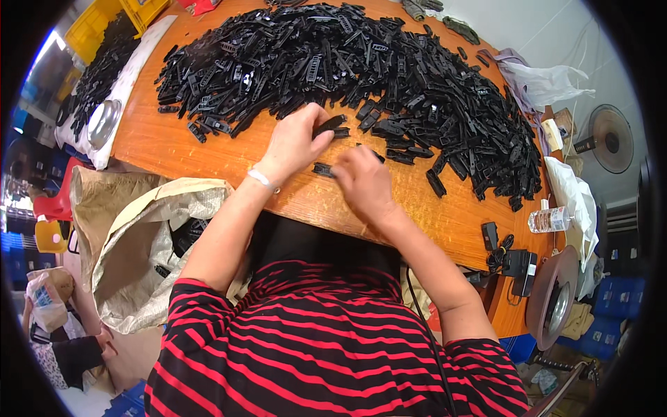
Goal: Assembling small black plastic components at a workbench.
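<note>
A big heap of small black plastic parts covers the far half of a wooden table. My left hand rests at the near edge of the heap, fingers curled around a black plastic part. A pale band sits on that wrist. My right hand lies just to the right, fingers bent down on the table, touching another small black part between the two hands. Both forearms come up from my red-and-black striped shirt.
An open woven sack with black parts inside stands left of my lap. A yellow crate sits far left. A water bottle, a black charger and white bags lie at the right. Another person's hand shows lower left.
</note>
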`<action>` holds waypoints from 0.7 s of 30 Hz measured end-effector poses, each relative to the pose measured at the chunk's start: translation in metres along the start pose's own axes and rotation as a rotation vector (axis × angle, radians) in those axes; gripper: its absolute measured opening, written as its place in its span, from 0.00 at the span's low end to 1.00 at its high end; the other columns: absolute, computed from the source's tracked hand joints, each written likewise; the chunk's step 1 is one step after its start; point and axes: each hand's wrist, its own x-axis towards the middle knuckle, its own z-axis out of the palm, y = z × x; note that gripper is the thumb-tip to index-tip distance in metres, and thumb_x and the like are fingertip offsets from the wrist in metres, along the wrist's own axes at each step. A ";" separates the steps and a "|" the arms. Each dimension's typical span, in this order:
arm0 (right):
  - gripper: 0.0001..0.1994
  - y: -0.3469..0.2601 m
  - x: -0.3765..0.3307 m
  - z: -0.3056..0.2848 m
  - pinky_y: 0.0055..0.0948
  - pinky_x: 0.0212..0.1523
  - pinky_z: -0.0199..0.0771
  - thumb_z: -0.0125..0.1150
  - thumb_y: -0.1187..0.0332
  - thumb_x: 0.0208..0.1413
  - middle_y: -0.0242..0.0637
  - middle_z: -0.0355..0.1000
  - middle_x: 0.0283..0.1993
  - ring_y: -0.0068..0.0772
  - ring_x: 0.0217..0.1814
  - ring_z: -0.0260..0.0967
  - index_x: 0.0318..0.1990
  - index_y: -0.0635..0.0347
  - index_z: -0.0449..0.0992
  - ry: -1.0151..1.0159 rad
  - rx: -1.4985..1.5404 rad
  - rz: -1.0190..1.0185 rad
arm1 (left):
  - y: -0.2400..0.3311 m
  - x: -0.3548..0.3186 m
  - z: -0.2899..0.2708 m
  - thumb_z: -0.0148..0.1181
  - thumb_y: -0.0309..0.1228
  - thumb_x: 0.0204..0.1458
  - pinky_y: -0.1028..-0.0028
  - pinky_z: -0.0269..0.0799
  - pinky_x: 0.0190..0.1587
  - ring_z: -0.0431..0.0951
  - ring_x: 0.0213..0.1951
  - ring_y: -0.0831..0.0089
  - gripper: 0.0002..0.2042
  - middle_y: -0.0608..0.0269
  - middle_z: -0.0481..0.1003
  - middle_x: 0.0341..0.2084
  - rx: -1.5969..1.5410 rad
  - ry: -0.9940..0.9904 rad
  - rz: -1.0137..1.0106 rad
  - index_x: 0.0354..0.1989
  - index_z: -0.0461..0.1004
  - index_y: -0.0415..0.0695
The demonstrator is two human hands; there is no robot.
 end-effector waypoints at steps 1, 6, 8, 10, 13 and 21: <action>0.13 0.000 0.006 -0.006 0.35 0.31 0.73 0.67 0.67 0.48 0.40 0.71 0.33 0.40 0.31 0.72 0.40 0.62 0.75 0.047 0.097 0.100 | 0.001 -0.009 -0.005 0.65 0.30 0.47 0.70 0.72 0.32 0.76 0.27 0.65 0.11 0.58 0.75 0.25 -0.123 -0.023 -0.053 0.35 0.72 0.37; 0.12 0.006 0.026 -0.013 0.20 0.21 0.68 0.60 0.70 0.58 0.31 0.72 0.31 0.17 0.21 0.66 0.48 0.64 0.72 0.018 0.621 0.329 | 0.001 -0.035 -0.003 0.66 0.29 0.46 0.76 0.69 0.31 0.71 0.26 0.81 0.12 0.68 0.73 0.22 -0.342 -0.124 -0.208 0.38 0.74 0.38; 0.08 0.000 0.026 -0.014 0.15 0.18 0.65 0.57 0.72 0.60 0.29 0.71 0.28 0.13 0.18 0.64 0.44 0.65 0.73 -0.046 0.680 0.341 | 0.005 -0.039 -0.005 0.67 0.28 0.46 0.76 0.70 0.32 0.72 0.27 0.81 0.12 0.66 0.75 0.24 -0.381 -0.194 -0.217 0.38 0.75 0.38; 0.06 -0.002 0.023 -0.016 0.16 0.18 0.66 0.59 0.71 0.60 0.29 0.70 0.25 0.14 0.18 0.64 0.39 0.66 0.73 -0.165 0.813 0.470 | 0.007 -0.041 -0.005 0.67 0.27 0.47 0.77 0.71 0.34 0.73 0.28 0.81 0.11 0.66 0.76 0.25 -0.406 -0.205 -0.229 0.38 0.75 0.38; 0.06 -0.002 0.018 -0.017 0.18 0.16 0.64 0.58 0.70 0.60 0.30 0.70 0.22 0.16 0.16 0.64 0.35 0.65 0.72 -0.161 0.847 0.553 | -0.008 -0.043 0.002 0.67 0.28 0.49 0.79 0.71 0.34 0.73 0.28 0.81 0.11 0.68 0.76 0.25 -0.614 -0.140 -0.310 0.37 0.75 0.36; 0.08 -0.003 0.010 -0.010 0.22 0.12 0.62 0.58 0.68 0.61 0.34 0.71 0.20 0.18 0.12 0.61 0.38 0.64 0.69 -0.200 0.725 0.669 | -0.019 -0.045 0.013 0.66 0.29 0.51 0.82 0.66 0.29 0.68 0.26 0.85 0.08 0.71 0.73 0.23 -0.482 -0.125 -0.434 0.33 0.75 0.39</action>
